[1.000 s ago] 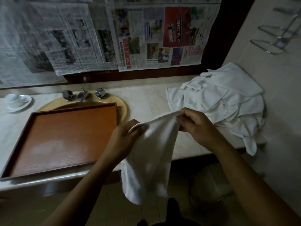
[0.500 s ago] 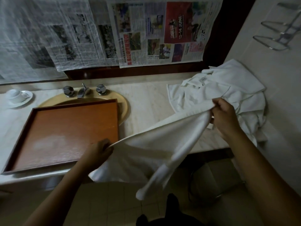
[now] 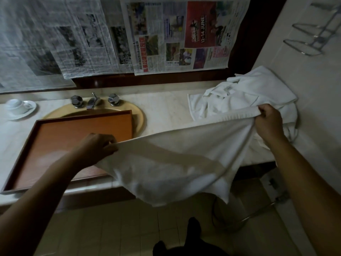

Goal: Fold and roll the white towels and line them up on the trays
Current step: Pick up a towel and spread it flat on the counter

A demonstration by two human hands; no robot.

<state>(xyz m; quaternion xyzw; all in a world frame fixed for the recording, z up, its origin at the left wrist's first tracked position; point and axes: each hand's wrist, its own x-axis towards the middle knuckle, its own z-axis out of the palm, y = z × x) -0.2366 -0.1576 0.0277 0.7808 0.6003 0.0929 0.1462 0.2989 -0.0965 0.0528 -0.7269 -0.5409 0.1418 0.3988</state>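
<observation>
I had barely begun: my left hand (image 3: 99, 146) and right hand (image 3: 269, 122) clamped their fingers on one spread towel (image 3: 175, 159), the tray (image 3: 64, 137) held no rolls, and the pile (image 3: 249, 93) waited at upper right.

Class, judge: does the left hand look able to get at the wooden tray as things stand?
Probably yes: the left hand is right over the tray with nothing between them, though it pinches a corner of the towel, which it would first have to release.
</observation>
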